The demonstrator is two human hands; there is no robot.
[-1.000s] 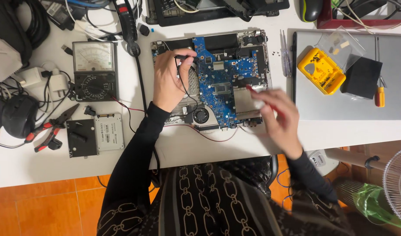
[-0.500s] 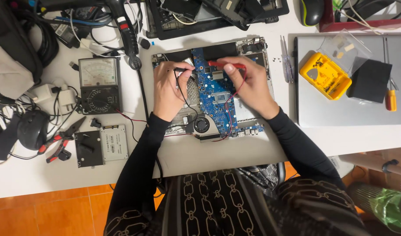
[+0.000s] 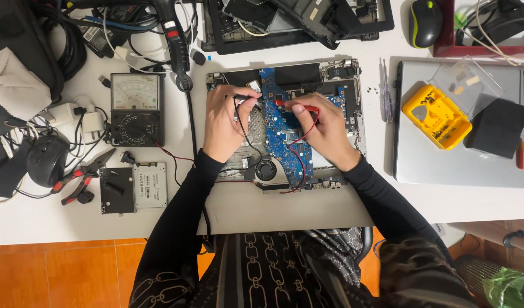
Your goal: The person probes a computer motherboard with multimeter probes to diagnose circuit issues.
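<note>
Probes on board: your left hand (image 3: 225, 122) pinches black probe (image 3: 246, 97), tip on blue motherboard (image 3: 282, 134) in opened laptop (image 3: 342, 85) at table (image 3: 273, 211) centre. Right hand (image 3: 324, 128) grips red probe (image 3: 293, 106) pencil-style, tip opp. black one. Analog multimeter (image 3: 136, 108) sits left w/ dial facing you for reading.

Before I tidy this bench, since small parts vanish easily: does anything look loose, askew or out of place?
Yes. A few tiny screws lie loose on the white table, right of the opened laptop, outside the yellow parts box, whose clear lid is open. Cables lie tangled at top left. Both hands hold probes on the blue board.
</note>
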